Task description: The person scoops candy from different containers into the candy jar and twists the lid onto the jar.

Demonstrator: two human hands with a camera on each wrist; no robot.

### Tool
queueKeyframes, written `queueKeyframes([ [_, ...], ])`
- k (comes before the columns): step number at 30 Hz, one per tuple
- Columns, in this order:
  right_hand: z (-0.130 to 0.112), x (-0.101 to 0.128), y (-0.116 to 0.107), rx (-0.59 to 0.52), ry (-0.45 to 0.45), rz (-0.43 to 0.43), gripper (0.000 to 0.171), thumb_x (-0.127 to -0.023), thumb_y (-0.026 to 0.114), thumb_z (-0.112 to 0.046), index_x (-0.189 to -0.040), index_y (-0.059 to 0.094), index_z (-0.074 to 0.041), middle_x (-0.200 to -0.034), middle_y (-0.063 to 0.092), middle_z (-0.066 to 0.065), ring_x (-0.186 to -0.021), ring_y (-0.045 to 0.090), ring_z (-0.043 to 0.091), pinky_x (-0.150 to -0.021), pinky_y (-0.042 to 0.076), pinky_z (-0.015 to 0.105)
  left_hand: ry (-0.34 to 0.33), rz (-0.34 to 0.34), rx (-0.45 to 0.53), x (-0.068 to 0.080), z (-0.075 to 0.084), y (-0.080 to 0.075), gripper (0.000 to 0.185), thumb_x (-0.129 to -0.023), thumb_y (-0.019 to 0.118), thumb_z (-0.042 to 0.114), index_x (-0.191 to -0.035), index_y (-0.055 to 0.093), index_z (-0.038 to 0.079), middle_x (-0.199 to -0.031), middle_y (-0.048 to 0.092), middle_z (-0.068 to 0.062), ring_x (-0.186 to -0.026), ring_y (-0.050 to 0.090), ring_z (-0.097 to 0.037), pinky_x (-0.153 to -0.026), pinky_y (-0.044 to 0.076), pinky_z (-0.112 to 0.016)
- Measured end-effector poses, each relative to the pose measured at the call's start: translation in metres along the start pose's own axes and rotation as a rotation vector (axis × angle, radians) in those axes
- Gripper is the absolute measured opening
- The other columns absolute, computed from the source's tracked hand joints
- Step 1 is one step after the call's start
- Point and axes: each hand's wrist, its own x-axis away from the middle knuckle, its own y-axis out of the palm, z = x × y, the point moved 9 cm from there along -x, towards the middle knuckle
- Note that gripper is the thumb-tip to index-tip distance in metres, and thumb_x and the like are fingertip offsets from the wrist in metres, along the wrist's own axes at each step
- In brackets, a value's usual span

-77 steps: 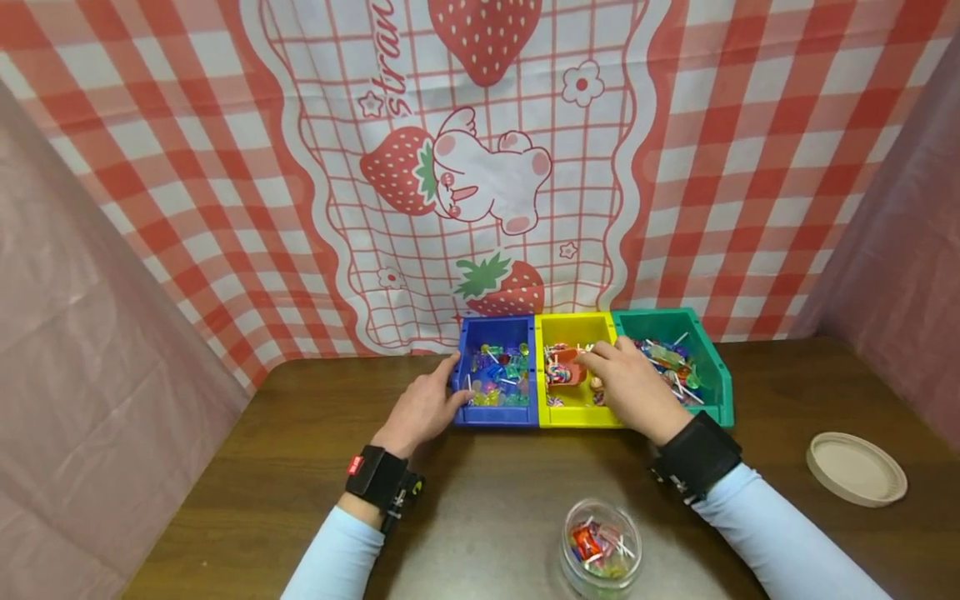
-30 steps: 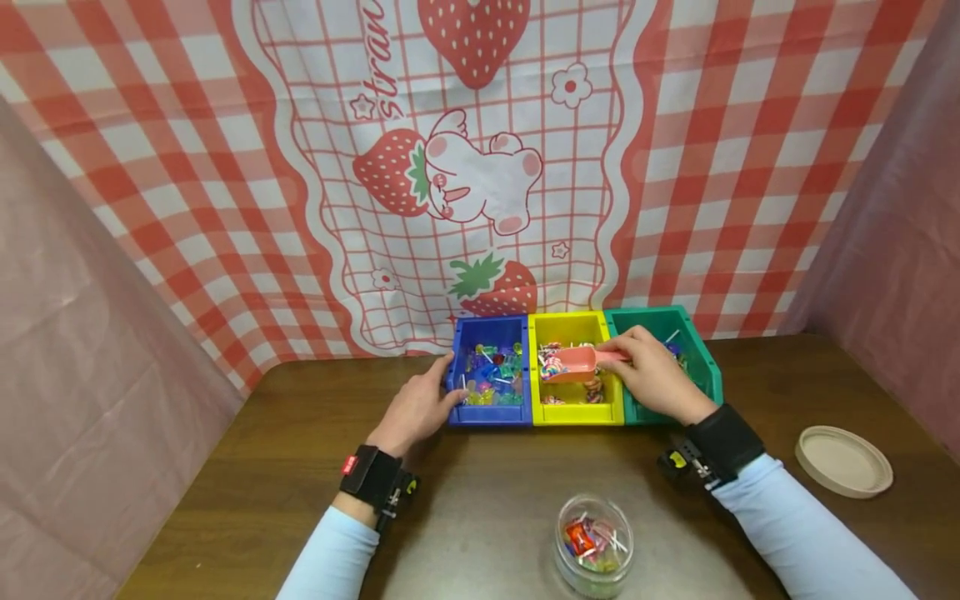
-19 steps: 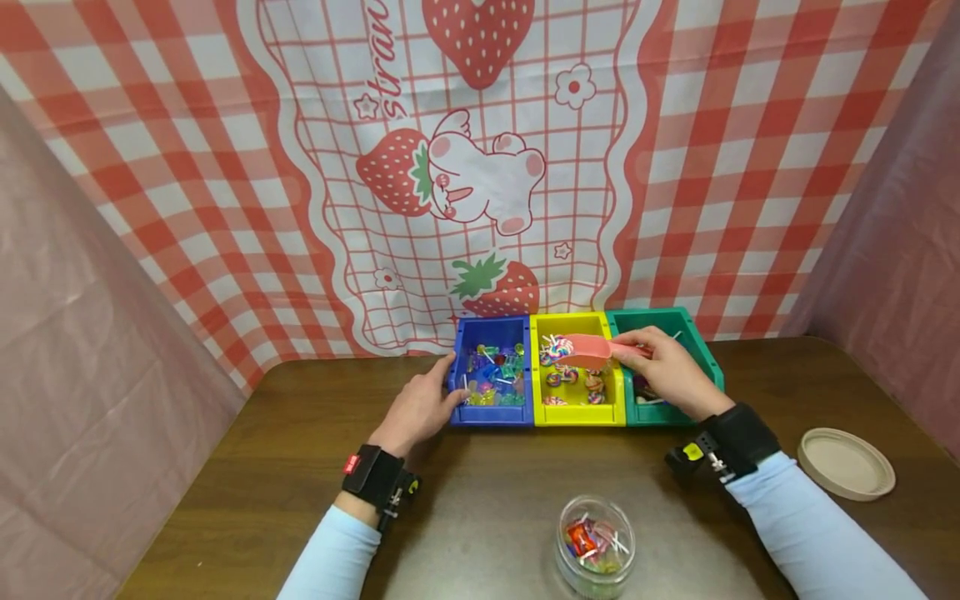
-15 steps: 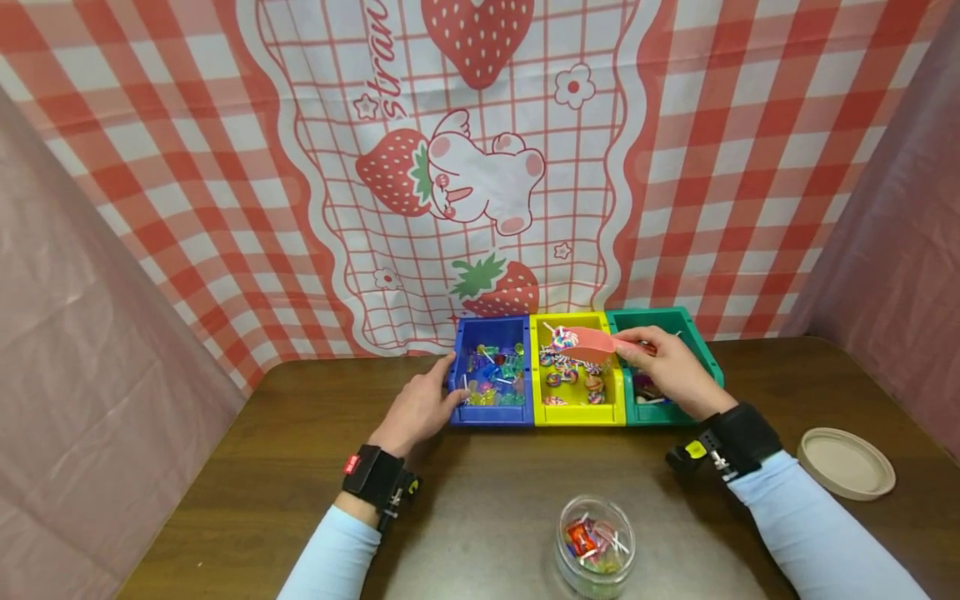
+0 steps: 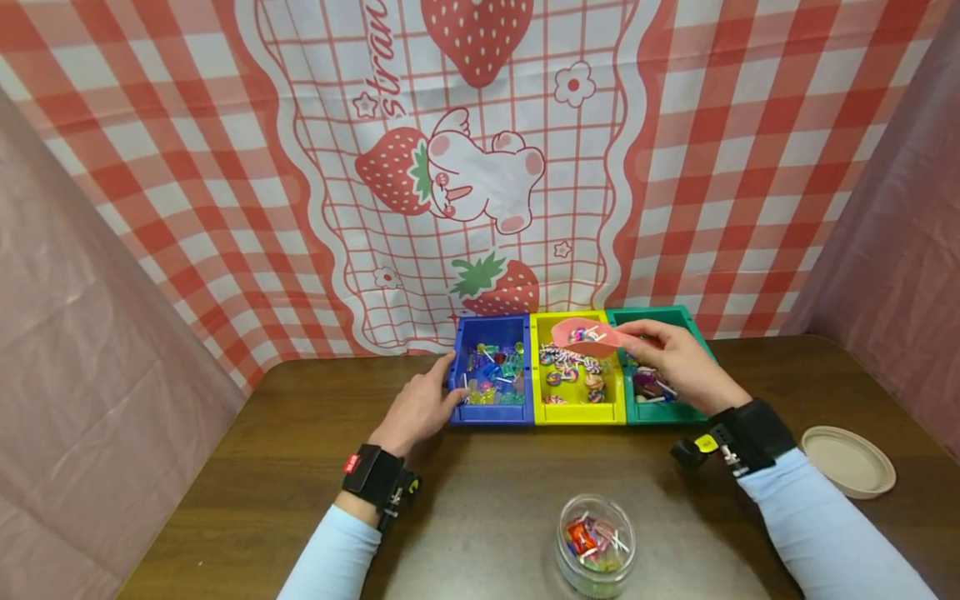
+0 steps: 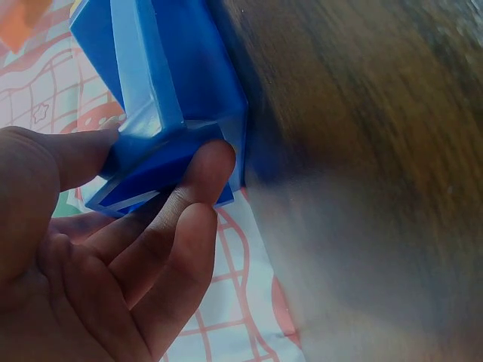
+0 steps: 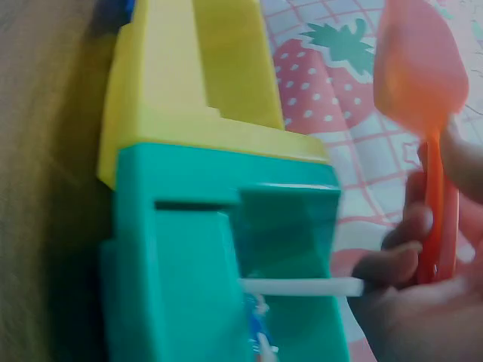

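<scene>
The pink scoop (image 5: 587, 347) has tipped back above the yellow bin (image 5: 579, 414), its lollipops (image 5: 579, 335) sliding from lip toward handle.
So the scooped load looks steadier to me, clear of the candy below. Right of the yellow bin, the right hand (image 5: 678, 362) has its fingers closed round the handle; left of it, the left hand (image 5: 420, 408) pinches the blue bin's (image 5: 491, 415) wall between fingers and thumb.

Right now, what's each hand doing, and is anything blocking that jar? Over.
Left hand: holds side of blue bin. Right hand: holds pink scoop, candy aboard, over yellow bin. Glass jar: candy inside, mouth uncovered. Lid: off to the right.
</scene>
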Motion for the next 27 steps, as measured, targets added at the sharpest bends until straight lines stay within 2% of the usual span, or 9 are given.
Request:
queueKeyframes([
  [6, -0.017, 0.007, 0.001, 0.029, -0.077, -0.161, 0.034, -0.101, 0.060, -0.027, -0.127, 0.064, -0.005, -0.120, 0.061, 0.014, -0.107, 0.053, 0.036, -0.088, 0.054, 0.039, -0.009, -0.011, 0.007, 0.001, 0.000, 0.001, 0.068, -0.099, 0.062, 0.037, -0.156, 0.032, 0.014, -0.138, 0.057, -0.019, -0.111, 0.061, -0.026, -0.099, 0.046, -0.051],
  [10, -0.028, 0.016, 0.010, 0.040, -0.138, -0.347, 0.025, -0.099, 0.062, -0.017, -0.123, 0.069, -0.010, -0.117, 0.062, 0.012, -0.106, 0.054, 0.030, -0.083, 0.056, 0.044, -0.009, -0.014, 0.008, 0.001, 0.000, 0.000, 0.068, -0.100, 0.061, 0.037, -0.156, 0.032, 0.014, -0.138, 0.056, -0.020, -0.111, 0.061, -0.026, -0.098, 0.046, -0.051],
  [14, -0.038, 0.027, 0.026, 0.037, -0.217, -0.547, 0.027, -0.097, 0.062, -0.008, -0.122, 0.070, -0.011, -0.117, 0.062, 0.011, -0.107, 0.053, 0.025, -0.081, 0.056, 0.046, -0.002, -0.012, 0.004, 0.000, 0.000, 0.000, 0.068, -0.100, 0.061, 0.037, -0.156, 0.032, 0.013, -0.138, 0.056, -0.021, -0.114, 0.061, -0.027, -0.098, 0.046, -0.051],
  [18, -0.049, 0.038, 0.043, 0.015, -0.304, -0.701, 0.028, -0.095, 0.063, -0.002, -0.120, 0.072, -0.010, -0.113, 0.064, 0.010, -0.104, 0.055, 0.025, -0.078, 0.057, 0.042, -0.001, -0.014, 0.006, 0.000, -0.001, 0.001, 0.068, -0.099, 0.062, 0.037, -0.156, 0.032, 0.013, -0.139, 0.055, -0.021, -0.115, 0.060, -0.027, -0.099, 0.046, -0.051],
  [22, -0.057, 0.045, 0.053, 0.010, -0.343, -0.785, 0.027, -0.092, 0.067, -0.001, -0.115, 0.075, -0.010, -0.106, 0.065, 0.009, -0.098, 0.056, 0.025, -0.075, 0.054, 0.036, 0.007, -0.014, 0.002, 0.000, 0.000, 0.001, 0.069, -0.099, 0.062, 0.038, -0.156, 0.032, 0.013, -0.140, 0.055, -0.020, -0.117, 0.059, -0.027, -0.099, 0.046, -0.051],
  [27, -0.060, 0.049, 0.061, 0.038, -0.348, -0.834, 0.022, -0.090, 0.070, -0.003, -0.109, 0.077, -0.013, -0.100, 0.066, 0.007, -0.094, 0.057, 0.024, -0.072, 0.052, 0.034, -0.001, -0.020, 0.005, -0.001, -0.001, 0.001, 0.069, -0.099, 0.061, 0.039, -0.156, 0.031, 0.014, -0.140, 0.055, -0.020, -0.115, 0.060, -0.026, -0.099, 0.046, -0.051],
])
